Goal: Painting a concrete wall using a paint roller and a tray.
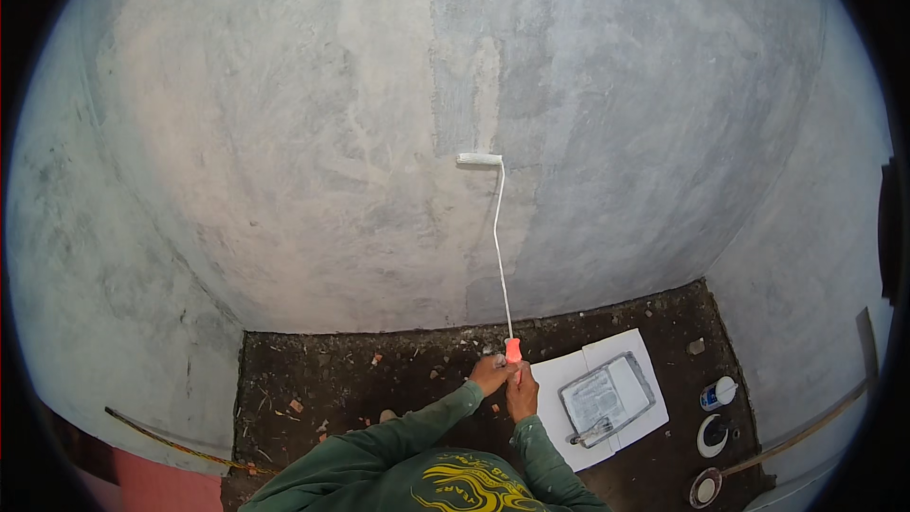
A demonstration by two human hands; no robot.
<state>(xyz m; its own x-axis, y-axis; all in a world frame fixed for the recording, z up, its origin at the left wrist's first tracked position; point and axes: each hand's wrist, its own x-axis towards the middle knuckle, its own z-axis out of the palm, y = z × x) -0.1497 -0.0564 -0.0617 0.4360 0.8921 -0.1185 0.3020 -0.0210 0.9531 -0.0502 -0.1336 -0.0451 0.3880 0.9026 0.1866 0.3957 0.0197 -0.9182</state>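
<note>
Both of my hands grip the orange handle of a long paint roller. My left hand (490, 374) wraps the handle from the left, and my right hand (522, 392) closes on its lower end. From the handle (513, 350) a thin white rod rises to the white roller sleeve (480, 159), which rests against the plastered wall (341, 121). A lighter patch surrounds the sleeve. To the right of my hands, a paint tray (608, 398) with whitish paint and a small brush (593, 432) lies on white board (643, 348).
On the dark dirt floor (320, 377), with scattered rubble, stand a white and blue container (718, 393), a white ring-shaped item (704, 436) and a round can (706, 489) at right. A wooden pole (796, 434) leans there. Side walls rise left and right.
</note>
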